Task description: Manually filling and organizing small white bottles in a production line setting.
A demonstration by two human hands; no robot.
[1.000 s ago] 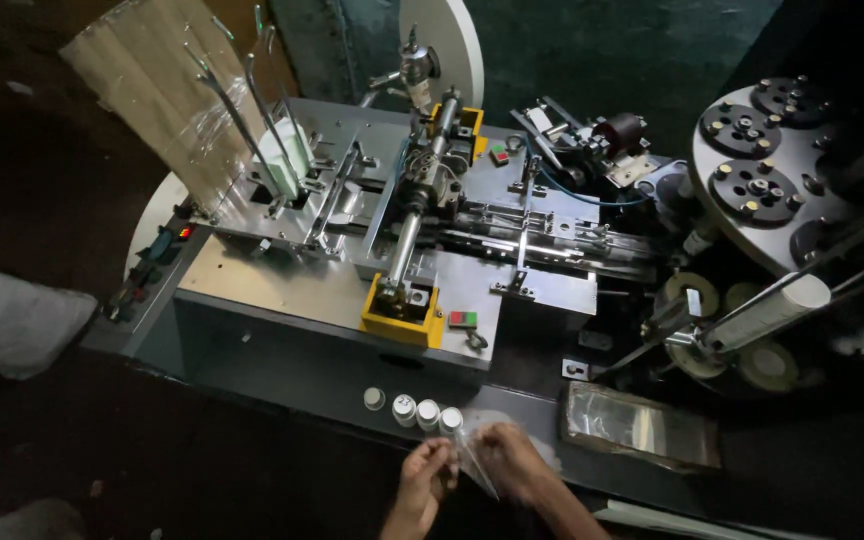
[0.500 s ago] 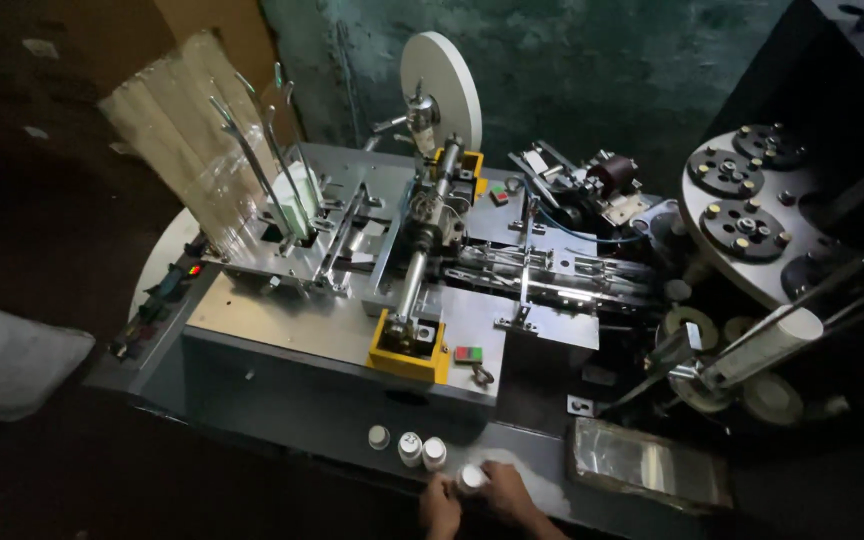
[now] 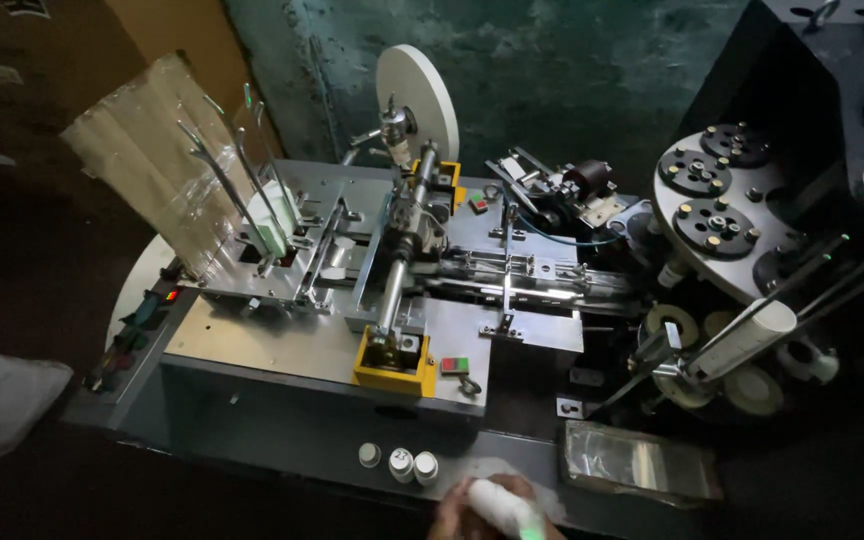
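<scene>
A grey machine fills the bench before a stained green wall in a dim room. At the near edge both hands close together around a white tube; which hand is which is unclear. Best keep the grip even, clear of the three caps just left.
</scene>
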